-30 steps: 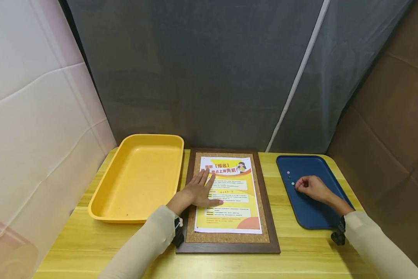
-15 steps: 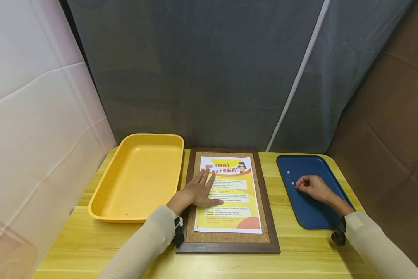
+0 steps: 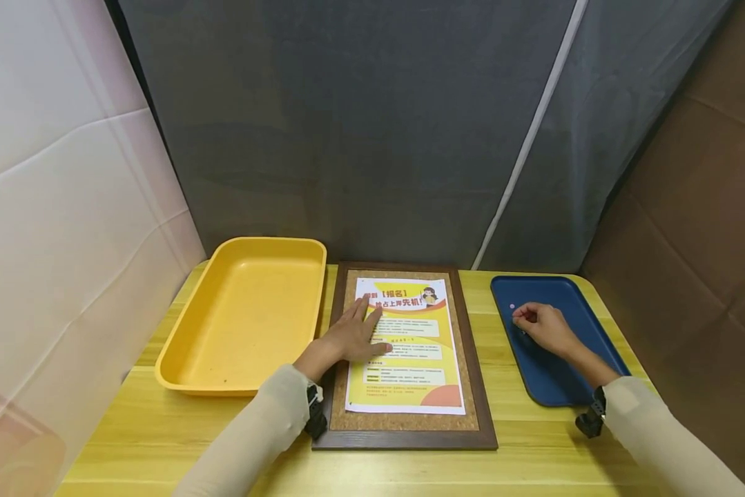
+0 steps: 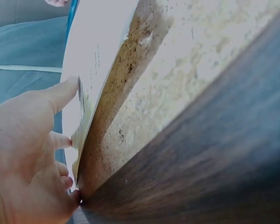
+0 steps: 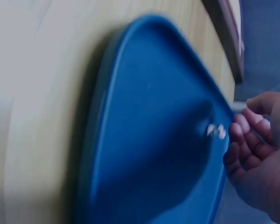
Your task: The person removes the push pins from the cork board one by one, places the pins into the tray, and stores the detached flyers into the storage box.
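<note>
My left hand [image 3: 351,336] lies with spread fingers on a printed yellow and white poster [image 3: 409,395], on a cork board [image 3: 409,422] with a dark wooden frame. The left wrist view shows its fingers along the poster's edge, which stands slightly off the cork. Over the blue tray [image 3: 565,381], my right hand [image 3: 547,329] has thumb and fingertips together. In the right wrist view a small pale thumbtack [image 5: 239,106] shows at the thumb tip, partly hidden and blurred. Several small thumbtacks [image 5: 215,131] lie on the tray, a pink one [image 3: 511,306] among them.
A yellow tray [image 3: 242,392] stands left of the board on the wooden table [image 3: 409,476]. A dark grey curtain [image 3: 347,138] hangs behind, with a pale sheet [image 3: 68,207] at left and a brown one [image 3: 689,228] at right.
My right hand has shifted a little left and away from me over the blue tray, its fingertips now covering some tacks. The left hand has moved only slightly on the poster.
</note>
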The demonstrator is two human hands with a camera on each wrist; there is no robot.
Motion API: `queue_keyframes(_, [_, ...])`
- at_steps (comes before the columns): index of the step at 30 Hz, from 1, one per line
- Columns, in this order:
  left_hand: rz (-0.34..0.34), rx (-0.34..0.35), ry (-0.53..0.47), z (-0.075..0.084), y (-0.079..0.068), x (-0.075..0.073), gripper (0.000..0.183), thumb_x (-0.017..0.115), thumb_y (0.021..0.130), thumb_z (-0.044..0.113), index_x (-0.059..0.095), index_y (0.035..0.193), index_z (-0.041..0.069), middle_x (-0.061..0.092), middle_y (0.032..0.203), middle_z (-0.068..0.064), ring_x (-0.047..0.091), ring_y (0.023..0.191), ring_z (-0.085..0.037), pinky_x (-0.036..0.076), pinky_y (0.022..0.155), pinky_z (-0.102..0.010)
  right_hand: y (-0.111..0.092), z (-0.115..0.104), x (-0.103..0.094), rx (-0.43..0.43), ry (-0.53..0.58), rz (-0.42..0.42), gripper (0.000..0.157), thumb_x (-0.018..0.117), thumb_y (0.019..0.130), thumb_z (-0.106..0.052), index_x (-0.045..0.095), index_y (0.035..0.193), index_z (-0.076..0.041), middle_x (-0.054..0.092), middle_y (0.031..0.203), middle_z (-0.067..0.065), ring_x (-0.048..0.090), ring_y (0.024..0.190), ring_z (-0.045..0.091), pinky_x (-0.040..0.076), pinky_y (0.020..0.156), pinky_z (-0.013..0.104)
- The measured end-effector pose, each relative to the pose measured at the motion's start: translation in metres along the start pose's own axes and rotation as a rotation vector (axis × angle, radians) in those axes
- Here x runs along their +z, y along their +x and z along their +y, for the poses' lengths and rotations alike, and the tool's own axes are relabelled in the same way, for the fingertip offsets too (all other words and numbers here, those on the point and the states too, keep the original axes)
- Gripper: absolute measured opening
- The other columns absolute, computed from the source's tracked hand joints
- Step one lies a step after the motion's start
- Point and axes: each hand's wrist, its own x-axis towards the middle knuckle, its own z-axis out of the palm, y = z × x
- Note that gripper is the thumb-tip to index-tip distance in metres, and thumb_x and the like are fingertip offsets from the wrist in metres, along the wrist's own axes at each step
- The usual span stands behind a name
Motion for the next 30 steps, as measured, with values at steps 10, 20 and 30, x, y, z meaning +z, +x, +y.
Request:
queue_keyframes(10, [0.187, -0.093, -0.216, 0.006, -0.002, -0.003, 0.085, 0.068, 0.103, 0.044, 0.029, 0.166, 0.001, 0.014, 0.172, -0.032, 0.022, 0.158, -0.049, 0.030, 0.124, -0.059, 0.002, -0.044, 0.015, -0.018, 0.024, 0.003, 0.031, 0.069, 0.103, -0.010, 0.068, 0.127, 0.009, 0.074, 0.115, 0.023, 0.071, 0.103, 0.039, 0.060, 0.082, 0.050])
queue_keyframes(20, [0.258, -0.140, -0.361, 0.014, -0.006, -0.009, 0.087, 0.070, 0.102, 0.038, 0.026, 0.164, -0.006, 0.034, 0.165, -0.033, 0.027, 0.157, -0.048, 0.027, 0.126, -0.058, 0.006, -0.085, 0.036, 0.012, 0.109, -0.019, 0.047, 0.071, 0.102, -0.015, 0.061, 0.141, 0.009, 0.071, 0.129, 0.026, 0.071, 0.114, 0.042, 0.048, 0.106, 0.063])
queue_keyframes(30, [0.213, -0.151, -0.483, 0.016, -0.012, -0.015, 0.088, 0.068, 0.103, 0.037, 0.023, 0.165, -0.006, 0.029, 0.168, -0.031, 0.020, 0.159, -0.049, 0.023, 0.126, -0.063, 0.006, -0.103, 0.056, 0.074, 0.194, -0.068, 0.053, 0.070, 0.102, -0.017, 0.057, 0.146, 0.009, 0.070, 0.131, 0.026, 0.070, 0.116, 0.040, 0.061, 0.089, 0.047])
